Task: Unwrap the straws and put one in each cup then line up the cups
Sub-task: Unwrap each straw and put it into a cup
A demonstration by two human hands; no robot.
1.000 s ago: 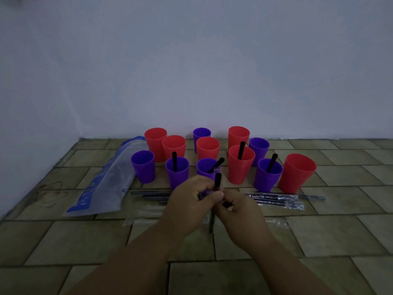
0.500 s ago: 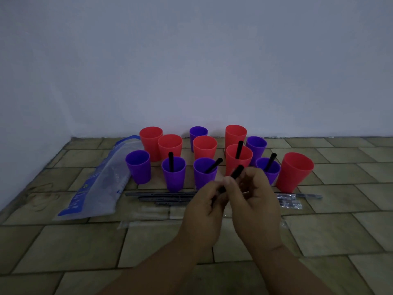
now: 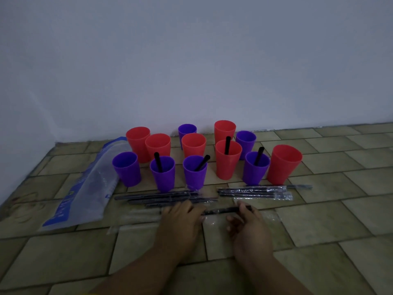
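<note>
Location: tiled floor (image 3: 319,231) at the foot of a pale wall (image 3: 191,60).

Cups: twelve stand in a loose cluster near the wall, six red cups (image 3: 284,165) and six purple cups (image 3: 126,168). Four of them, three purple and one red, each contain one of the inserted straws (image 3: 227,145), all black.

Hands: the held straw (image 3: 221,210) lies nearly level in front of the cluster.
- The right hand (image 3: 248,226) pinches its right end between thumb and forefinger; this grip is grasping.
- The left hand (image 3: 180,218) lies palm down over the left end. Its grip cannot be determined because the fingers hide the contact.

Stock: two bundles of wrapped straws (image 3: 255,191) lie on the floor between the hands and the cups.

Other: empty clear wrappers (image 3: 138,216) lie beside the hands. A plastic bag (image 3: 85,188) lies left of the cups.
</note>
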